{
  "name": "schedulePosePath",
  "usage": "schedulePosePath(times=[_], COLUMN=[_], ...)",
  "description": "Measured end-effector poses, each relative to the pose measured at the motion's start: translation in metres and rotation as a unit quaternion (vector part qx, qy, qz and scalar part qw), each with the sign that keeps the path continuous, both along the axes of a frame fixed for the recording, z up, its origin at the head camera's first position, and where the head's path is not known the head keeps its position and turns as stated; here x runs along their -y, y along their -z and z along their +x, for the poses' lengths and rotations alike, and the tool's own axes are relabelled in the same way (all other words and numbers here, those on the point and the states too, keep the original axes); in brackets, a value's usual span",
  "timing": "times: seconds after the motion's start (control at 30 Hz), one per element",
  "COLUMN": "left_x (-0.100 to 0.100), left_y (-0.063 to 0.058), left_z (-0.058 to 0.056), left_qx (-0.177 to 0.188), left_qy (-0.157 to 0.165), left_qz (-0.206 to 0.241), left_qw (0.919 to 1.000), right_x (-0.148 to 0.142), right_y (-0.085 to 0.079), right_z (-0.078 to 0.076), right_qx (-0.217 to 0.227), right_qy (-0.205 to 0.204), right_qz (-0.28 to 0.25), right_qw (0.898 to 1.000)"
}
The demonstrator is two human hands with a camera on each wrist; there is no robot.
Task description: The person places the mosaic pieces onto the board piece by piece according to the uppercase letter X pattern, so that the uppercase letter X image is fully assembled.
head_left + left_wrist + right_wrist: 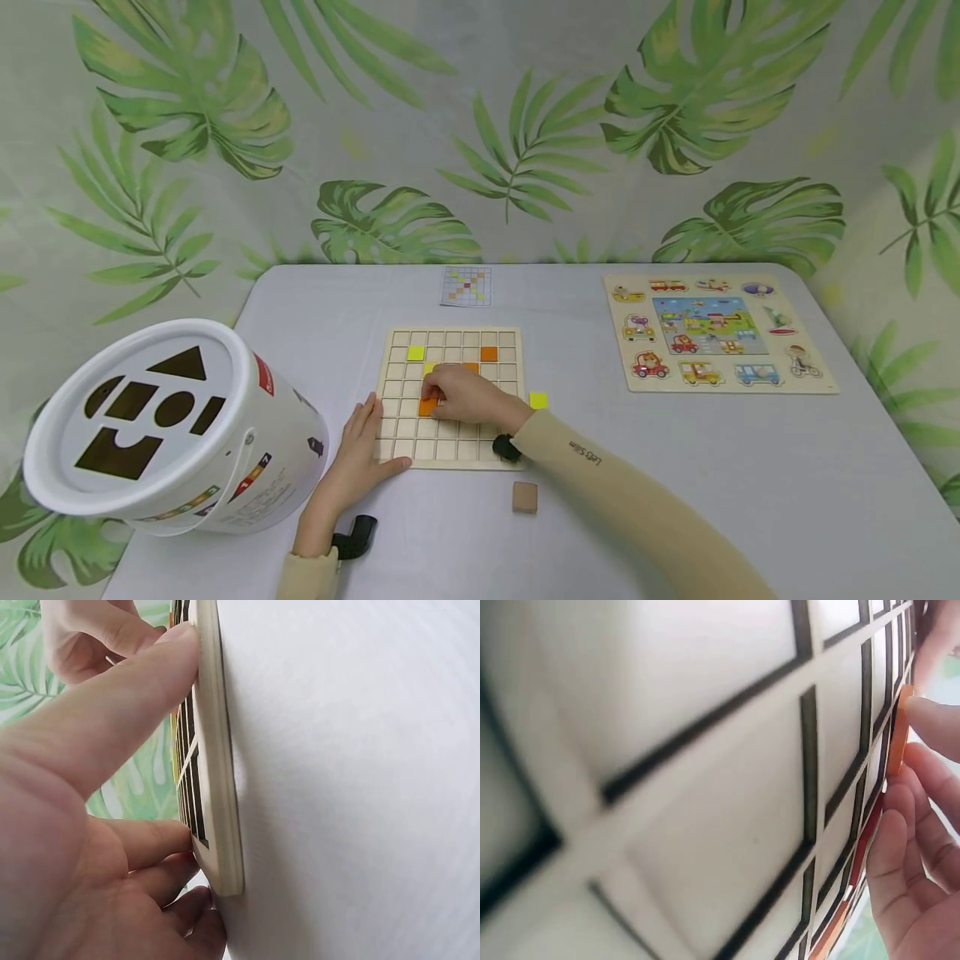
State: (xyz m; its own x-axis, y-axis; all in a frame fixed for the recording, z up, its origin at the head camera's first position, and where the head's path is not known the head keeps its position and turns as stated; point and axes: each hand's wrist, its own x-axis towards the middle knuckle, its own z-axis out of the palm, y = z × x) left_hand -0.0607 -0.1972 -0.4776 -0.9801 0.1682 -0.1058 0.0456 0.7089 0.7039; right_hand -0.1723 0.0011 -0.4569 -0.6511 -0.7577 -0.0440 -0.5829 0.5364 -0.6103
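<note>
My right hand is over the wooden grid board, pinching an orange square tile in the left-middle cells. The right wrist view shows this orange tile between thumb and fingertips, close against the grid; a red tile lies just beyond. My left hand rests at the board's lower left corner, fingers along the left side and thumb at the front edge. Yellow tiles and orange tiles sit in upper cells. My right hand hides some middle cells.
A yellow tile lies right of the board, and a brown block in front. Behind the board is a printed pattern card. A white lidded bucket stands left; a picture puzzle lies at right.
</note>
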Motion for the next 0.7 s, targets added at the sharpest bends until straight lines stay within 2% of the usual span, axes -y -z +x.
schedulePosePath(times=[0.2,0.33,0.53,0.7], left_x=[-0.001,-0.001,-0.002,-0.002], left_y=[-0.001,0.0,0.001,0.001], left_z=[0.0,0.0,0.0,0.0], left_qx=[0.005,0.006,-0.001,0.001], left_qy=[-0.003,-0.005,-0.004,-0.008], left_qz=[0.003,0.005,0.002,0.001], left_qw=[1.0,1.0,1.0,1.0], right_x=[-0.001,-0.015,-0.069,-0.12], right_y=[-0.002,-0.008,-0.014,-0.008], right_z=[0.002,0.0,-0.004,-0.002], right_qx=[-0.003,0.018,0.043,0.042], right_qy=[0.006,0.015,0.056,0.102], right_qz=[0.014,-0.017,-0.111,-0.115], right_qw=[1.0,1.0,0.991,0.987])
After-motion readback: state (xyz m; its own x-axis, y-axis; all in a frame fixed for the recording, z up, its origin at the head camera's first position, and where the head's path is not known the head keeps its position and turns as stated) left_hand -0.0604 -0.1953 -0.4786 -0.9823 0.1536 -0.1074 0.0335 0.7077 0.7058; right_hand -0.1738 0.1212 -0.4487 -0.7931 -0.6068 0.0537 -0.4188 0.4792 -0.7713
